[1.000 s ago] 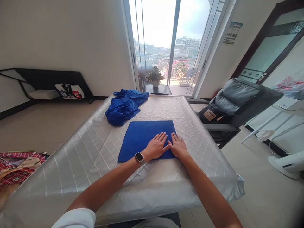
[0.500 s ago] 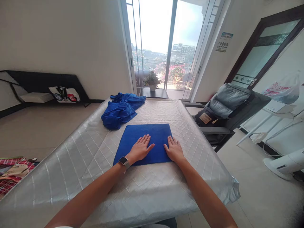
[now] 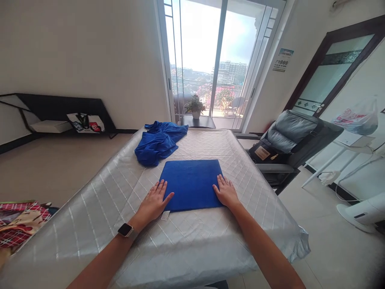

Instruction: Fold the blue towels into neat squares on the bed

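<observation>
A blue cloth (image 3: 192, 184), folded into a flat rectangle, lies on the silver quilted table cover (image 3: 192, 237). At its left edge rests my left hand (image 3: 153, 202), open, fingers stretched out and a watch on the wrist. My right hand (image 3: 227, 192) lies flat on the right edge, fingers spread. A small white tag (image 3: 165, 215) sticks out from the cloth's near left corner. Farther back on the left, a second blue cloth (image 3: 159, 142) sits crumpled in a heap, apart from both hands.
A grey armchair (image 3: 296, 128) with a black bag (image 3: 264, 152) stands at the right of the table. Behind the far edge is a chair holding a potted plant (image 3: 196, 107). Red checked fabric (image 3: 22, 222) lies at the lower left, and a white fan-like appliance (image 3: 361, 212) stands at the right.
My left hand has slid left from the middle of the folded cloth to its left edge. My right hand stays at the right edge. The view has shifted slightly.
</observation>
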Demonstrator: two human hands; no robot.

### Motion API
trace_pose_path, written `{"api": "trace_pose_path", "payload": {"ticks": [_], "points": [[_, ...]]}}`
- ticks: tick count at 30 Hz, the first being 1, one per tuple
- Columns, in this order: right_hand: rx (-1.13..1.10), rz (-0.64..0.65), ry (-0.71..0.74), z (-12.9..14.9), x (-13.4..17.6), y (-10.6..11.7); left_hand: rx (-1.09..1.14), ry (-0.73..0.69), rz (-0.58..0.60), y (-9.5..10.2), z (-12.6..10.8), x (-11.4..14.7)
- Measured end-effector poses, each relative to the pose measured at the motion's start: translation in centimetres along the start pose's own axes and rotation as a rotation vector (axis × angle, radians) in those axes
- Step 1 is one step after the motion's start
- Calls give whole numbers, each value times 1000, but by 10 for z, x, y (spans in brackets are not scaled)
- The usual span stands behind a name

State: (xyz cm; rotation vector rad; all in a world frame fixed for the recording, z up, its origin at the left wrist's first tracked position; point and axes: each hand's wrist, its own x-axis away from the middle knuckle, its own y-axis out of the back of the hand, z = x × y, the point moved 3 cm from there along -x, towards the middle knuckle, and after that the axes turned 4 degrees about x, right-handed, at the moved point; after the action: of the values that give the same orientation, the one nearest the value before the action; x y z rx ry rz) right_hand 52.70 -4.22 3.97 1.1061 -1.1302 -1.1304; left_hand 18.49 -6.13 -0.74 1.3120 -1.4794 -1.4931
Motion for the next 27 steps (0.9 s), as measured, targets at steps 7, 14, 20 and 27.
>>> {"api": "trace_pose_path", "payload": {"ticks": [7,14,20,27], "points": [[84,-52,12,3,23,15,-8,33,-21,3,-2,1],[42,-16,27,-5,73,-7,-2,36,-30,0,-3,0],[23,4,5,-5,77,-11,-12,33,-10,3,0,3],[-30,-13,14,-4,79,-7,0,-30,-5,16,-44,-9]]}}
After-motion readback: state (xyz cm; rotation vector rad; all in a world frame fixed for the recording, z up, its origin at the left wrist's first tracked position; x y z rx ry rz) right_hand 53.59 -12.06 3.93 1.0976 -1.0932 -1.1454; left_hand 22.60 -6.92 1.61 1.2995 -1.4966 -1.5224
